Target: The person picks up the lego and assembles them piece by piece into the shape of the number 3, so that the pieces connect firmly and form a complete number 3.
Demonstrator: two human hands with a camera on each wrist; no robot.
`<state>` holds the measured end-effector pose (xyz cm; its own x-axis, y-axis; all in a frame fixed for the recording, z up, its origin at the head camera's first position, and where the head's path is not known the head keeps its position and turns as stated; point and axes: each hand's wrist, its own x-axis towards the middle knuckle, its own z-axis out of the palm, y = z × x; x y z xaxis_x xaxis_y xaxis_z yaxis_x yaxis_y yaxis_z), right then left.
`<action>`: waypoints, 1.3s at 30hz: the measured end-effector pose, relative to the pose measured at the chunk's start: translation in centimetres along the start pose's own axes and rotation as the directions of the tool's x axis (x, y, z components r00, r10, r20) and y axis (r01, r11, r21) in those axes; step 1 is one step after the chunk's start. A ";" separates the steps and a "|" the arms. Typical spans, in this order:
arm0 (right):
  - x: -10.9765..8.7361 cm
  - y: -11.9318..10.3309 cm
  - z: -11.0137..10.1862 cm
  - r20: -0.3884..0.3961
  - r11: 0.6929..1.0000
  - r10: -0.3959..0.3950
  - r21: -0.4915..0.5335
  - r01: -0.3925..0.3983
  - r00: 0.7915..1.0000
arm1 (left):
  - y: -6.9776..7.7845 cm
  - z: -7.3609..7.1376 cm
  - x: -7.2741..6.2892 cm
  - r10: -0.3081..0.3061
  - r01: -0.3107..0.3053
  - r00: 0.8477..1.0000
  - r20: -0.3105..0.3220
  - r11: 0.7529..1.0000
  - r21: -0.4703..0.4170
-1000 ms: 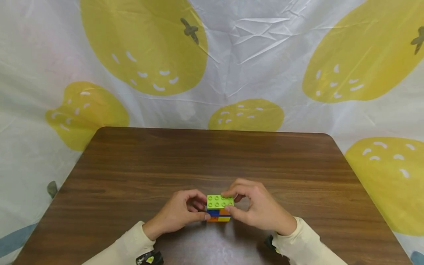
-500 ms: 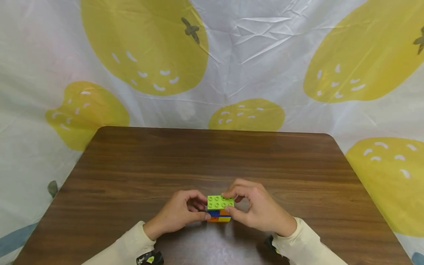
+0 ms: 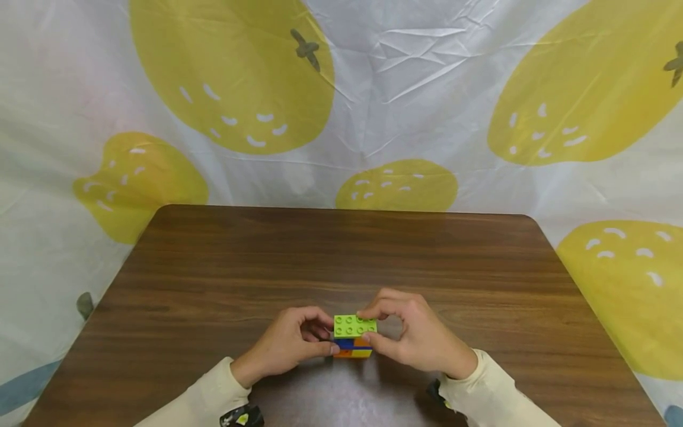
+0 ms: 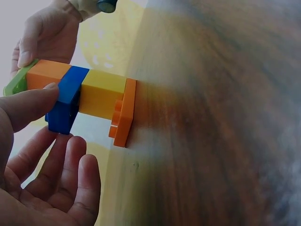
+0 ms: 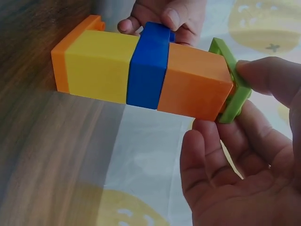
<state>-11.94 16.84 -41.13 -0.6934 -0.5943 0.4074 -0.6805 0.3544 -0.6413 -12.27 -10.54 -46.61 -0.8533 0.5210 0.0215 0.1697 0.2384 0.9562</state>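
Note:
A small tower of toy building bricks stands at the near middle of the table. From the bottom up come a thin orange brick (image 5: pixel 60 70), a yellow block (image 5: pixel 99 66), a flat blue brick (image 5: pixel 148 68), an orange block (image 5: pixel 195 80) and a thin lime-green brick (image 3: pixel 348 326) with studs on top. My left hand (image 3: pixel 288 339) pinches the blue brick between thumb and fingertips. With thumb and fingers, my right hand (image 3: pixel 424 338) holds the green brick by its right part. In the right wrist view, a narrow gap shows between the green brick and the orange block.
The dark wood-grain table (image 3: pixel 256 255) has rounded far corners. Behind and beside it hangs a white cloth (image 3: pixel 416 107) printed with large yellow fruit. Cream sleeves and dark wrist bands cover both wrists.

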 end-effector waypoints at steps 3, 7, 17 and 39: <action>-0.2 0.2 0.0 0.001 0.999 0.006 0.034 -0.006 1.000 | 0.0 0.0 0.1 0.000 0.000 1.000 0.000 1.000 0.005; -0.4 0.4 -0.1 0.001 0.998 0.023 0.062 -0.023 1.000 | 0.1 -0.1 0.1 -0.006 0.006 1.000 0.003 1.000 0.004; -0.6 0.4 0.1 -0.016 0.997 0.032 0.069 -0.031 0.999 | 0.3 0.0 0.1 -0.018 0.018 1.000 0.010 1.000 -0.001; -1.9 1.3 0.8 -0.042 0.976 0.071 0.208 -0.060 0.997 | 0.0 0.1 0.0 -0.013 0.013 1.000 0.003 1.000 0.007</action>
<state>-11.32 17.91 -43.28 -0.7492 -0.5366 0.3883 -0.5732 0.2315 -0.7860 -12.18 -10.48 -46.61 -0.8538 0.5205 0.0080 0.1618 0.2507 0.9545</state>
